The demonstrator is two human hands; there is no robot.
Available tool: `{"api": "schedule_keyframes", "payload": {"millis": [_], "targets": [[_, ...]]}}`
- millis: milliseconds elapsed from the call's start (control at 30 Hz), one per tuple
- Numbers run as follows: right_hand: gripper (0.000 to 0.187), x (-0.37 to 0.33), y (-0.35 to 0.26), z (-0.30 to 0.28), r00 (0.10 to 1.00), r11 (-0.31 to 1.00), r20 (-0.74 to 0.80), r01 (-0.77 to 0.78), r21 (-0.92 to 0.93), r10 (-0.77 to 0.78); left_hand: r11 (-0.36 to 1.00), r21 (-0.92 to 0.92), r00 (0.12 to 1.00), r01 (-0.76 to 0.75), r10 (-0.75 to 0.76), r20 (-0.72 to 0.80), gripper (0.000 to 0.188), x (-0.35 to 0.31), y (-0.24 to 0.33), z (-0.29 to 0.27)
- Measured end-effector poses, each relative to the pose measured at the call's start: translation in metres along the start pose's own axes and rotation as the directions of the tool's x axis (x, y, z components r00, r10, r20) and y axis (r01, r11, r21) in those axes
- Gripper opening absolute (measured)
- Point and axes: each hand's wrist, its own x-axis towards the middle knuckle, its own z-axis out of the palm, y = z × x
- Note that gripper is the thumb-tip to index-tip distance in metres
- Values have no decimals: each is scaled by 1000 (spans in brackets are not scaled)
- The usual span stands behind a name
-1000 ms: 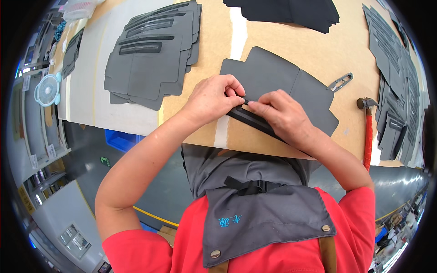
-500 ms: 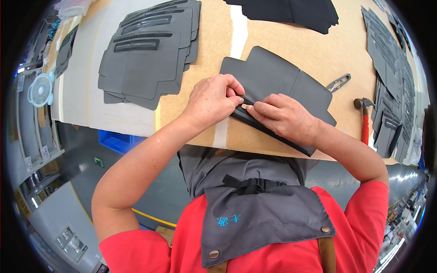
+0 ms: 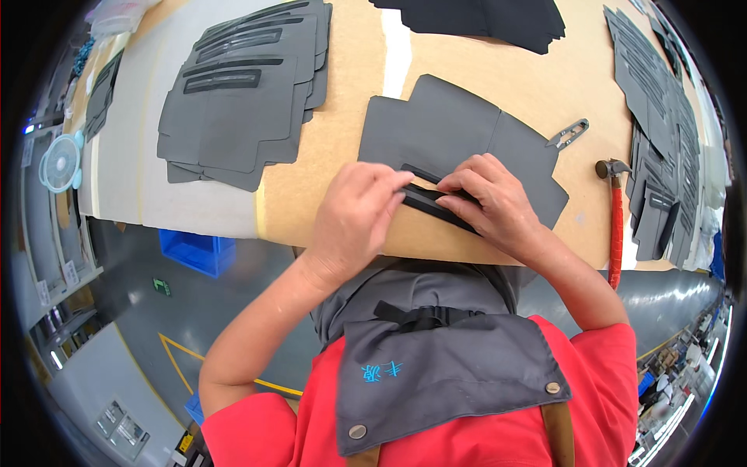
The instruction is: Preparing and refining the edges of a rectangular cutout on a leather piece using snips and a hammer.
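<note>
A dark grey sheet panel [image 3: 443, 128] with stepped corners lies in front of me near the table's front edge. Along its near side runs a narrow black strip [image 3: 429, 204], with a slim gap between it and the panel. My left hand [image 3: 354, 214] pinches the strip's left end, thumb and forefinger together. Farther along, my right hand [image 3: 494, 204] grips the strip between thumb and fingers; its palm hides the strip's right part. Whether the strip is separate from the panel, I cannot tell.
To the left lies a stack of grey panels [image 3: 233, 117] with black-framed slots. Thread snips [image 3: 569, 135] and a red-handled hammer [image 3: 615, 210] lie at the right, beside more stacked panels [image 3: 657, 101]. Black pieces [image 3: 490, 23] sit at the back. A blue crate [image 3: 198, 251] stands below the table.
My left hand has come down and left, its wrist turned more upright. A gap now shows between strip and panel. My right hand stays close to the strip. The whole view has shifted slightly.
</note>
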Motion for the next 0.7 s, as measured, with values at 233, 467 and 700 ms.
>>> {"api": "schedule_keyframes", "payload": {"millis": [233, 467, 700], "targets": [[11, 16, -7, 11, 998, 987, 25, 58, -150, -55, 973, 212, 996, -91, 90, 14, 40, -18, -4, 9], [14, 5, -2, 11, 999, 998, -14, 52, -34, -53, 969, 238, 998, -68, 65, 23, 43, -21, -2, 10], [34, -2, 8, 14, 982, 974, -24, 184, -133, -189, 970, 238, 996, -49, 31, 78, 46, -19, 0, 7]]}}
